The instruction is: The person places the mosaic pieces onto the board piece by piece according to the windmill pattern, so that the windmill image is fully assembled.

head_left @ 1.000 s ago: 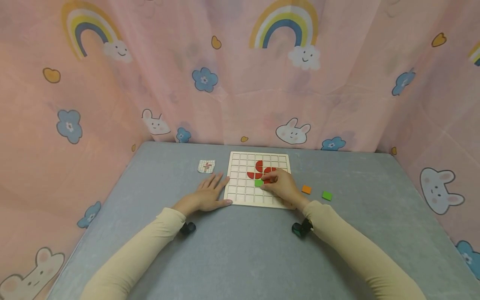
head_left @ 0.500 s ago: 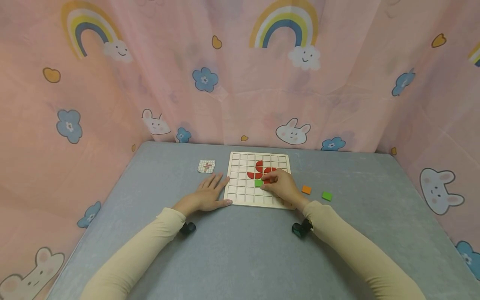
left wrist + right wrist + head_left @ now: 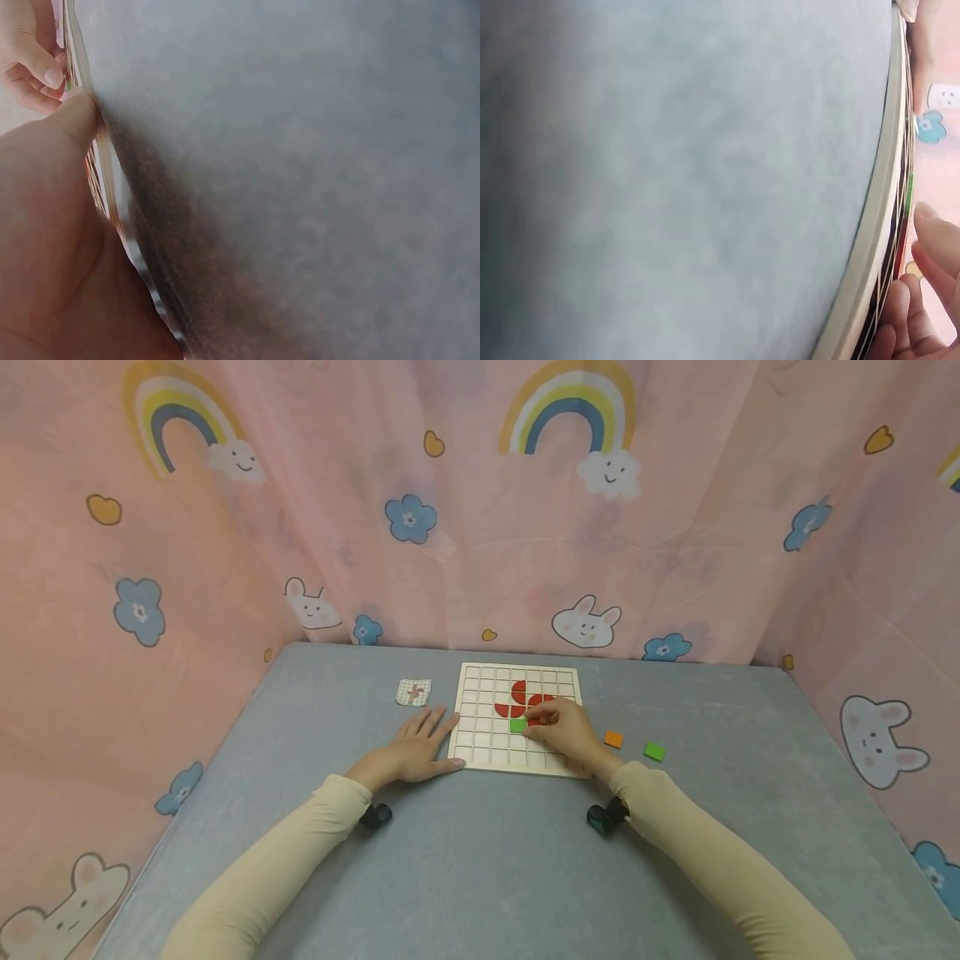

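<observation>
A pale gridded board (image 3: 480, 752) carries red curved pieces (image 3: 518, 693) and a green square tile (image 3: 517, 726). My right hand (image 3: 567, 732) reaches over the board from the right with bent fingers. Its thumb and index fingertips are slightly apart, right at the green tile's right edge, with red showing between them; whether they pinch a piece I cannot tell. The right wrist view shows the thumb (image 3: 939, 238) above the board's surface. My left hand (image 3: 411, 754) lies flat at the board's left edge, fingers spread; its thumb (image 3: 79, 112) touches the board's near edge.
An orange tile (image 3: 612, 740) and a second green tile (image 3: 654, 752) lie on the grey table (image 3: 480, 860) right of the board. Left of it lies a small gridded card (image 3: 413, 692) with a red pinwheel-like figure. A pink patterned curtain (image 3: 480, 568) stands behind the table.
</observation>
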The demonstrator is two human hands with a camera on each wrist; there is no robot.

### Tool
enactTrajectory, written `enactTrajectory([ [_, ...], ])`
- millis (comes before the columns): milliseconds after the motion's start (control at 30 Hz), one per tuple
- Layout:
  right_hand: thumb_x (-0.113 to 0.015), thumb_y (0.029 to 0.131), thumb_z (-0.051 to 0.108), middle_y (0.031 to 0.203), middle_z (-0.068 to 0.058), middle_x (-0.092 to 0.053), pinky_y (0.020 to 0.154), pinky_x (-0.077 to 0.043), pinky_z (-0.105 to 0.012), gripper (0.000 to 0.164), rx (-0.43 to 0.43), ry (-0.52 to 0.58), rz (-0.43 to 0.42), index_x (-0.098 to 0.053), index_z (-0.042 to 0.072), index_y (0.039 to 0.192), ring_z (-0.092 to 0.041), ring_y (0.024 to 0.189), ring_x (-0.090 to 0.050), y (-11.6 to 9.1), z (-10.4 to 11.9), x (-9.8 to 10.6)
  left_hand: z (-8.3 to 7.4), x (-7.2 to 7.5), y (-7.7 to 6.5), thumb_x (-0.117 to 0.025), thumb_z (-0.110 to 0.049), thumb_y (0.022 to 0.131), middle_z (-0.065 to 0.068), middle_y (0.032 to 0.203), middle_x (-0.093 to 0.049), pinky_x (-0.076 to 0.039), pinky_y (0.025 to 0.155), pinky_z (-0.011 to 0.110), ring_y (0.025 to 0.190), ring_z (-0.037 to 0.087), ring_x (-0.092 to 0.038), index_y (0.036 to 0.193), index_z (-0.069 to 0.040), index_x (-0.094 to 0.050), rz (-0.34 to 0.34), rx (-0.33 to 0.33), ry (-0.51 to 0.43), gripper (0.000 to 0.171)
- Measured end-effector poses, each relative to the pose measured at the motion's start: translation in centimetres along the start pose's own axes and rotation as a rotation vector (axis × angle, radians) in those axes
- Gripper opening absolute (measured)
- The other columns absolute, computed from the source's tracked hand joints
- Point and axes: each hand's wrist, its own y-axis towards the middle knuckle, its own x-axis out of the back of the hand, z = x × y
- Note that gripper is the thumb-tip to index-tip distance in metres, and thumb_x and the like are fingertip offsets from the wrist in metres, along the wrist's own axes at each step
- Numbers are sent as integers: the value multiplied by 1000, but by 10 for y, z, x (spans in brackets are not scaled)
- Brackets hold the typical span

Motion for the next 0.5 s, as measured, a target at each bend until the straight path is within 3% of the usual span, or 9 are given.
enactTrajectory([
  [200, -83, 94, 10, 97, -12, -66, 78, -48, -32, 25, 39, -19, 5, -79, 0, 116, -22, 86, -59, 0, -6, 9, -2, 2, -2, -52, -60, 107, 16, 179, 6, -1, 130, 61, 164, 39, 9, 173, -17, -4, 7, 4, -3, 92],
  [500, -76, 100, 12, 117, -22, -66, 88, -48, -40, 32, 29, -21, 4, -73, -1, 128, -29, 101, -61, -16, -10, 45, 2, -2, 2, -51, -62, 106, 14, 179, 7, -1, 130, 60, 164, 38, 9, 173, -19, -3, 7, 15, 18, 93],
])
